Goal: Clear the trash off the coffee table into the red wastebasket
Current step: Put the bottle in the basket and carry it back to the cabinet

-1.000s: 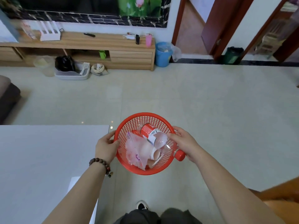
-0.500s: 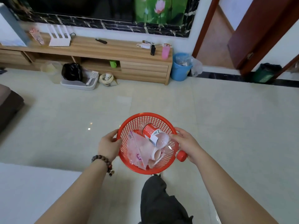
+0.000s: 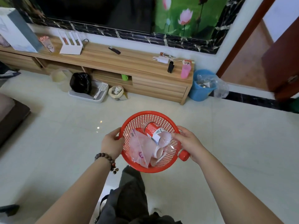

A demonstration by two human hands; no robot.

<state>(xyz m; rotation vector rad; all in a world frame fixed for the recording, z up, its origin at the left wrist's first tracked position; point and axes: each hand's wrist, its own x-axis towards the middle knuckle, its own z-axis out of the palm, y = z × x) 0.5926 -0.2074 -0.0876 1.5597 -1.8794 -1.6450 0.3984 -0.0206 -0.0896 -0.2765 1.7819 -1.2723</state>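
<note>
Pale floor tiles fill the room, with a long wooden TV cabinet against the far wall and a blue bucket at its right end. No coffee table shows in this view. The red wastebasket is held up over the floor in front of the person, well short of the cabinet. The left hand has its grip closed on the basket's left rim; the right hand grips the right rim, and a red bottle cap peeks out under its palm. Inside the basket lie a clear plastic bottle with a red label, a crumpled plastic bag and what looks like a small cup, partly hidden.

The trash seems already gathered, so the step in hand looks like carrying the loaded basket away. Next it probably needs setting down level, perhaps near the bucket, keeping both hands firm so the bottle, which leans on the right rim, does not roll out.
</note>
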